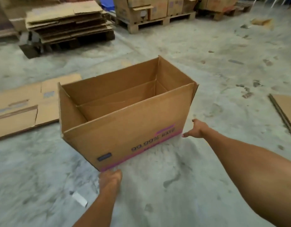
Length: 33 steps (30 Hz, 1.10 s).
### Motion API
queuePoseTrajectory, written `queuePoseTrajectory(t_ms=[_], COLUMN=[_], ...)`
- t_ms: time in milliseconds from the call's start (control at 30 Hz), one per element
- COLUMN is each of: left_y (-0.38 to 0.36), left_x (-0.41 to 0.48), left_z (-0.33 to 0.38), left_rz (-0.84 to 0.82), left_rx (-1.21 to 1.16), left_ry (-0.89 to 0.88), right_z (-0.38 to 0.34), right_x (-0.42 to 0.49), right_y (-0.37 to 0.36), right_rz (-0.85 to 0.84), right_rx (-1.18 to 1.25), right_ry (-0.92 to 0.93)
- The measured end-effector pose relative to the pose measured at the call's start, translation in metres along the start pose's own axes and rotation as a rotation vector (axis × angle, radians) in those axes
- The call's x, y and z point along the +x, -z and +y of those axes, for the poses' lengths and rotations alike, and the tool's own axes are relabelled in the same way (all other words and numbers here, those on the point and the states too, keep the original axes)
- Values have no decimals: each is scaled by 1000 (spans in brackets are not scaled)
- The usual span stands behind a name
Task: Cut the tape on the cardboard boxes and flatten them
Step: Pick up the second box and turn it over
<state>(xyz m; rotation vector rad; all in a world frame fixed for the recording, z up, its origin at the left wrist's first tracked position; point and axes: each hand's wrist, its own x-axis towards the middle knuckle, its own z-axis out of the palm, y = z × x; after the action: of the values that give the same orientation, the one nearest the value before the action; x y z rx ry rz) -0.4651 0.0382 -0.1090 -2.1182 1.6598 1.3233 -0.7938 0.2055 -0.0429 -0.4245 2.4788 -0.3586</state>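
The open cardboard box (125, 115) stands upside-down on the concrete floor (207, 54), long axis running left-right. The left hand (110, 177) grips its near bottom corner; the right hand (198, 128), seemingly spread, touches the right end.

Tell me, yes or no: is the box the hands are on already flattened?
No, the box stands open and upright on the floor, its inside visible, with the left hand and right hand at its lower edge.

Left hand's fingers (114, 171) under box (125, 133)
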Motion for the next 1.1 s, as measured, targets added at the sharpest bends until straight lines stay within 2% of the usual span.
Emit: queuePoseTrajectory(t_ms=[67, 100, 200, 300, 367, 500, 700, 833, 933, 1100], left_y=[16, 24, 47, 67, 73, 92, 177, 263, 337, 435], left_x=[3, 8, 16, 2, -5, 9, 12, -9, -32, -84], left_z=[-7, -8, -2, 14, 23, 24, 34, 48, 47, 31], left_rz=[139, 166, 137, 65, 1, -37, -60, -29, 62, 177], left_rx=[-195, -240, -353, -355, -289, -318, -428, -491, -588, -674], left_ry=[55, 25, -159, -304, -327, -295, -314, -404, -535, -724], right_z=[8, 10, 13, 6, -7, -38, -89, -140, -186, -252], right_x=[12, 17, 32, 39, 36, 19, -36, -76, -103, -149], right_y=[-17, -24, -35, -27, -17, -7, 13, 35, 54, 82], right_rz=[4, 4, -19, -88, -153, -132, -182, -111, -79, -155], right_rx=[90, 158, 375, 603, 627, 658, 644, 717, 741, 815], right_ry=[24, 21, 32, 33, 43, 68, 210, 379, 505, 645])
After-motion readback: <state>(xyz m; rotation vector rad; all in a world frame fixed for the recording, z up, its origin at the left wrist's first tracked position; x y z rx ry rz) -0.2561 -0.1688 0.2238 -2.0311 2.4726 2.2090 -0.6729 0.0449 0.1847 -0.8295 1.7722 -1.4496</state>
